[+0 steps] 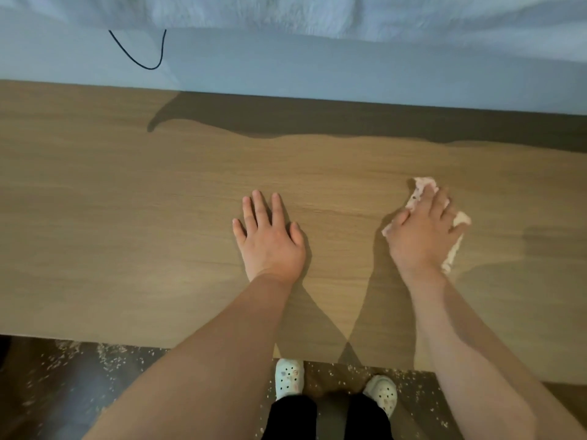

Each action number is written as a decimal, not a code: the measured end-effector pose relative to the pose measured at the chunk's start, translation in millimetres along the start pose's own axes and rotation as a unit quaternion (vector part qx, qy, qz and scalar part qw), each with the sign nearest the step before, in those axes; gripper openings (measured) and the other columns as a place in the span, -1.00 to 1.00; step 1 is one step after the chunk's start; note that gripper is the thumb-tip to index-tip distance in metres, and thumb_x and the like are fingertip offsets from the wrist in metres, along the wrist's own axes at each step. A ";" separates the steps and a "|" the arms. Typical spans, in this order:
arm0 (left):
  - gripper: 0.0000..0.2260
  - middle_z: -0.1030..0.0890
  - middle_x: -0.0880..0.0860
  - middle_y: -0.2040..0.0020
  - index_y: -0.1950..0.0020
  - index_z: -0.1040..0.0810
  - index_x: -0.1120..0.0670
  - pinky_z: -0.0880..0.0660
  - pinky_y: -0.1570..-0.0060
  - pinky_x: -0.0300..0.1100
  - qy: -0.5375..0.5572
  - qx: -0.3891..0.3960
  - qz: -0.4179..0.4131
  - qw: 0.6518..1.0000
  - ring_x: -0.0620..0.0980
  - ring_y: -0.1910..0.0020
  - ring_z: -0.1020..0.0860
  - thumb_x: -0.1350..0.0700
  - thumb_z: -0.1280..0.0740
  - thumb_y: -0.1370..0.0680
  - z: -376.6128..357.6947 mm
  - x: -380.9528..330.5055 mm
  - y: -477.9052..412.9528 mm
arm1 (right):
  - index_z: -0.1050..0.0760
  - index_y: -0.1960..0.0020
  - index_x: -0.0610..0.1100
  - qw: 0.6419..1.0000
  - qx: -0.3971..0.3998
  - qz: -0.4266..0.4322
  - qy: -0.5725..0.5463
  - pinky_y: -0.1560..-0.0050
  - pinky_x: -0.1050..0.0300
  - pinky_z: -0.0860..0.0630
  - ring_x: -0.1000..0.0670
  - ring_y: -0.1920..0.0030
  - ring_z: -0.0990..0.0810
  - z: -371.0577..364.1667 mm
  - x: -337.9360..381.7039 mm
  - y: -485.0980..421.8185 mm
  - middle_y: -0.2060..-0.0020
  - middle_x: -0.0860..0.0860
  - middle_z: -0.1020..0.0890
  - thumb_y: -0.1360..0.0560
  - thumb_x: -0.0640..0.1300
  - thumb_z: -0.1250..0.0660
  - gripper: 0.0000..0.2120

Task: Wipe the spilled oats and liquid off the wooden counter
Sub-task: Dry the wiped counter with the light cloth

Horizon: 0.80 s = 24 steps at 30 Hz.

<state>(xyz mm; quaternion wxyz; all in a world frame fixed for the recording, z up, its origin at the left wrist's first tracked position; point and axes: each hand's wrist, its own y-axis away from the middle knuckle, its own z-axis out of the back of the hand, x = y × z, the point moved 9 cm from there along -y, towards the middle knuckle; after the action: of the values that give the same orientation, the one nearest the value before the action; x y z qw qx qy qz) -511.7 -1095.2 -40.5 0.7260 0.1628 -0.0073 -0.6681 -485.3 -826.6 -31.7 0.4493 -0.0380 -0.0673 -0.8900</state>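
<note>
Forearms fill the lower frame, white clogs [289,377] below on an oat-strewn floor [95,360]. Left hand [270,239] flat on the wooden surface [127,217] at centre, fingers spread, holding nothing. Right hand [422,230] at centre right, grip clamped on a crumpled pinkish cloth [419,188] pressed to the surface. Dark damp patch [549,242] at right edge.

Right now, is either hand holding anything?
The right hand presses a crumpled pinkish-white cloth against the wooden counter, palm over its middle. The left hand lies flat, empty.
</note>
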 end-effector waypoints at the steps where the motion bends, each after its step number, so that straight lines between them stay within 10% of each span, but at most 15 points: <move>1: -0.43 0.16 0.11 -0.63 -0.63 0.09 0.00 0.21 -0.53 0.12 0.001 -0.003 -0.001 1.000 0.09 -0.59 0.22 -0.09 0.00 -0.65 0.8 0.2 0.1 | -0.07 -0.57 -0.15 0.997 0.010 0.072 0.013 -0.46 -0.35 -0.06 -0.23 -0.54 -0.07 -6.7 27.7 16.2 -0.55 -0.18 -0.12 -0.55 -0.01 0.04 -0.39; 4: -0.43 0.09 0.10 -0.63 -0.63 -0.01 -0.01 0.17 -0.53 0.10 0.008 -0.018 -0.002 1.000 0.07 -0.60 0.16 -0.09 -0.06 -0.65 4.8 4.8 -2.5 | -0.06 -0.58 -0.08 0.882 0.072 0.462 0.061 -0.49 -0.27 -0.06 -0.12 -0.56 -0.04 -28.5 94.9 88.9 -0.57 -0.07 -0.10 -0.57 0.03 0.10 -0.41; 6: -0.45 0.09 0.09 -0.63 -0.63 -0.03 -0.02 0.17 -0.53 0.08 0.009 -0.021 0.001 1.000 0.05 -0.60 0.16 -0.08 -0.07 -0.65 5.8 6.1 -3.3 | -0.11 -0.57 -0.04 0.810 0.092 0.575 0.066 -0.51 -0.19 -0.02 -0.08 -0.55 -0.09 -24.8 78.8 85.8 -0.55 -0.02 -0.16 -0.58 0.04 0.09 -0.44; 13: -0.49 0.06 0.11 -0.63 -0.60 -0.11 0.06 0.12 -0.53 0.17 0.049 -0.032 0.076 0.995 0.11 -0.60 0.15 0.05 -0.10 -0.65 4.4 -33.6 8.7 | -0.04 -0.58 -0.10 0.987 0.031 0.154 0.019 -0.49 -0.26 -0.01 -0.15 -0.55 -0.04 2.4 -15.1 -12.5 -0.57 -0.12 -0.10 -0.59 0.00 -0.02 -0.42; 15: -0.51 0.02 0.11 -0.63 -0.58 -0.18 0.07 0.11 -0.54 0.16 0.081 -0.053 0.058 0.994 0.10 -0.60 0.13 0.08 -0.13 -0.64 2.0 -61.9 19.9 | 0.02 -0.59 -0.12 0.960 0.032 0.276 0.042 -0.49 -0.30 -0.03 -0.19 -0.55 -0.04 -0.8 -9.4 38.1 -0.57 -0.16 -0.05 -0.59 0.01 0.02 -0.40; 20: -0.53 -0.06 0.09 -0.62 -0.55 -0.25 0.08 0.10 -0.55 0.13 0.115 -0.086 0.021 0.989 0.08 -0.60 0.09 0.17 -0.16 -0.62 -8.8 -109.3 42.8 | -0.06 -0.56 0.04 0.754 0.104 0.643 0.086 -0.46 -0.27 -0.02 -0.10 -0.55 -0.08 -3.1 -74.9 134.7 -0.54 -0.01 -0.14 -0.65 0.07 -0.01 -0.50; 22: -0.52 -0.05 0.09 -0.62 -0.56 -0.23 0.08 0.10 -0.55 0.11 0.099 -0.080 -0.004 0.992 0.09 -0.60 0.10 0.16 -0.16 -0.62 -15.0 -129.0 47.0 | -0.10 -0.55 0.13 0.779 0.097 0.610 0.111 -0.48 -0.27 -0.07 -0.07 -0.56 -0.08 1.4 -108.4 90.1 -0.55 0.01 -0.16 -0.63 0.01 -0.07 -0.50; 24: -0.51 0.00 0.09 -0.63 -0.59 -0.15 0.06 0.13 -0.55 0.11 0.079 -0.060 -0.029 0.995 0.09 -0.60 0.13 0.10 -0.11 -0.65 -23.1 -152.5 47.8 | -0.11 -0.53 0.12 0.885 0.090 0.445 0.098 -0.47 -0.32 -0.14 -0.08 -0.56 -0.08 12.2 -141.8 21.3 -0.54 -0.01 -0.18 -0.59 -0.08 -0.02 -0.49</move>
<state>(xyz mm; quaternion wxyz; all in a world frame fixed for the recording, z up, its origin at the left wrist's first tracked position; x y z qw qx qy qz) -476.4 -939.1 -19.1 0.7129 0.1710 0.0950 -0.6734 -383.9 -724.6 -36.0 0.8043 0.0639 -0.0785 -0.5856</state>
